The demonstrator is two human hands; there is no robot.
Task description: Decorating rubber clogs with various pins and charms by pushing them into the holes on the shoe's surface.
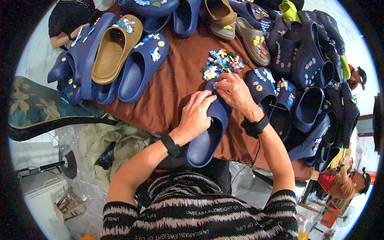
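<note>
A dark blue foam clog (206,145) lies in front of me, its heel toward me and its toe pointing away. My left hand (195,118) wraps over the clog's upper from the left, fingers closed on it. At the toe, the fingers of my right hand (239,94) are pinched together against the upper; whatever is between the fingertips is too small to make out. Just beyond the toe sits a loose heap of colourful shoe charms (223,64), in white, black, yellow, red and blue. My fingers hide part of the toe.
A brown cloth (180,76) covers the table. Decorated blue clogs (146,66) and a tan clog (118,48) stand at left; a grey-brown clog (254,42) and many dark clogs (308,60) crowd the right. A patterned cushioned chair (44,106) is at far left. Other people are nearby.
</note>
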